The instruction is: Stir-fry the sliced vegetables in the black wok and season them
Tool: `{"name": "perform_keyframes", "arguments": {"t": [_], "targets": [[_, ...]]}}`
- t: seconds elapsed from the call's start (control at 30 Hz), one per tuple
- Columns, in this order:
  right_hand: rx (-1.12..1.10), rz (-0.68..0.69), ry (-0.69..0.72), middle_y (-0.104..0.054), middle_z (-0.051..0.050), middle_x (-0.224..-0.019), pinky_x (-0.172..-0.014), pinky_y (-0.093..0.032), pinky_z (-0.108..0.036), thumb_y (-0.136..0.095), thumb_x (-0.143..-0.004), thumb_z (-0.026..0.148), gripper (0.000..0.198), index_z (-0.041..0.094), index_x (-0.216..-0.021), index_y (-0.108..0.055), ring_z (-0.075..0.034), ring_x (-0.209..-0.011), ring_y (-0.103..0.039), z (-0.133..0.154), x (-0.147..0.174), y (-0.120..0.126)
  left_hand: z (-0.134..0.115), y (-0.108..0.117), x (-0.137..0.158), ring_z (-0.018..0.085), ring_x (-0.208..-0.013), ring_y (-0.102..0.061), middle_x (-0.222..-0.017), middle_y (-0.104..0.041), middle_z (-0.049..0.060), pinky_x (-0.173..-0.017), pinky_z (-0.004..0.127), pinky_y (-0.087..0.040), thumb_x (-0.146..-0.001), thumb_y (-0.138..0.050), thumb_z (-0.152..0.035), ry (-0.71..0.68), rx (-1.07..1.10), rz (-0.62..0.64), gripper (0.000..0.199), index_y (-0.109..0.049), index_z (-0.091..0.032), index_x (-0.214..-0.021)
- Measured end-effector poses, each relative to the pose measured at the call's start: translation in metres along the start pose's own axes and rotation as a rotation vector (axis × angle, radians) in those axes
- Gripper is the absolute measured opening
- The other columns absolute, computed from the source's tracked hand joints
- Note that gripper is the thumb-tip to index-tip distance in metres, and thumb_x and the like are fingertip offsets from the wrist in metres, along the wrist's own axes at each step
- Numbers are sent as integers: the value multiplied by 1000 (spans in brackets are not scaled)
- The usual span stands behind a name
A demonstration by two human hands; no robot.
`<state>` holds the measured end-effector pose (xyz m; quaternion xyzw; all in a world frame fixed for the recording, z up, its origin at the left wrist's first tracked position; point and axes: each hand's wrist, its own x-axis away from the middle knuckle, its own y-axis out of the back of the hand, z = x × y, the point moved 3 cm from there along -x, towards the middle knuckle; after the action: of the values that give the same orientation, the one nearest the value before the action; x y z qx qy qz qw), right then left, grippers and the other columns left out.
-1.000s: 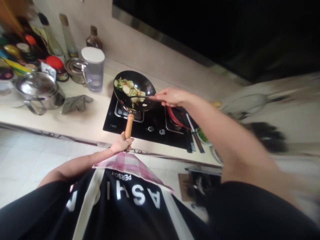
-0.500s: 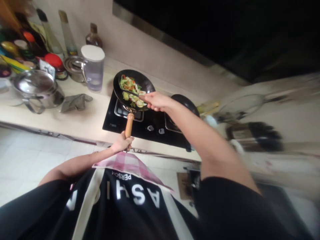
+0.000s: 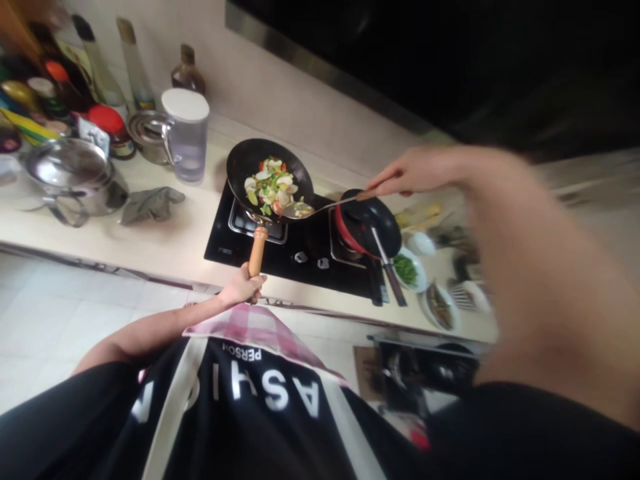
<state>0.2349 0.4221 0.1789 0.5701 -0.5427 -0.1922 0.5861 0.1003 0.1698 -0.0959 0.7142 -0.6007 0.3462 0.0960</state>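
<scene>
Found chopped vegetables [image 3: 270, 185] heaped in the black wok [image 3: 241, 170], left of centre, over the glass hob [image 3: 285, 253]. Unable to tell whether resting on the burner or raised. Noted left grip [image 3: 243, 285] clenched around the wooden handle [image 3: 258, 250], lower centre; right grip [image 3: 425, 172], right of centre, pinching the end of a metal spatula [image 3: 303, 211], with pieces on its blade at the wok's right rim.

Rated spillage the chief risk: likely upon lifting loose pieces past the sloping rim, or tilting the wok too sharply. Judged slipping of the spatula possible, owing to the light hold at its end.

Recorded smooth, dark, rounded metal in the wok; pale turned wood on its handle; thin, shiny steel on the spatula; flat pale slices among green and orange-red bits. Logged a crumpled grey cloth [image 3: 153, 205] on the cream surface [image 3: 165, 250], left of frame, and a red-sided round pan [image 3: 360, 220] at right.
</scene>
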Motion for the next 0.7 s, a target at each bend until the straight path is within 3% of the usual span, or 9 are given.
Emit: {"name": "perform_keyframes", "arguments": {"t": [0.1,0.2,0.33,0.4,0.53,0.7], "targets": [[130,136,-140,-74,-5,-86,-74,-41,-27,-74,-91,28,38,22,-128,-77,-13,-75,-61,18,-19,5,-2,1,2,7,-39,-46,-58,-49,-11,-40,18,-38,-96,-66,-18,-5,-9,4,30,-36,-23,-95],[172,142,-99,-73,-7,-88,-71,-39,-27,-67,-95,32,40,21,-133,-74,-15,-74,-59,35,-39,-15,-5,3,4,7,-39,-47,-58,-50,-11,-40,18,-39,-94,-70,-20,-11,-5,20,34,-36,-23,-94],[192,-85,39,-71,-12,-115,-70,-36,-28,-54,-101,41,40,29,-135,-72,-20,-85,-59,36,-43,-54,-6,7,6,7,-40,-48,-58,-50,-10,-41,18,-39,-92,-72,-23,-11,-7,32,36,-36,-24,-94],[246,-182,94,-69,-15,-117,-70,-33,-29,-48,-103,44,43,31,-138,-69,-23,-90,-59,26,-35,-63,-7,8,8,8,-41,-49,-58,-50,-10,-41,18,-40,-94,-69,-21,-9,-19,29,33,-36,-23,-94],[297,-221,63,-70,-16,-118,-70,-28,-32,-49,-104,45,41,36,-139,-67,-23,-91,-57,-6,-26,-52,-8,8,9,9,-42,-49,-58,-51,-10,-42,19,-41,-96,-64,-18,-2,-45,17,27,-38,-23,-96],[279,-228,-22,-67,-18,-126,-75,-30,-35,-56,-101,41,38,32,-135,-72,-23,-98,-58,-14,-60,-33,-8,7,9,8,-42,-49,-59,-51,-10,-41,18,-39,-97,-62,-17,0,-38,7,24,-38,-23,-96]]}}
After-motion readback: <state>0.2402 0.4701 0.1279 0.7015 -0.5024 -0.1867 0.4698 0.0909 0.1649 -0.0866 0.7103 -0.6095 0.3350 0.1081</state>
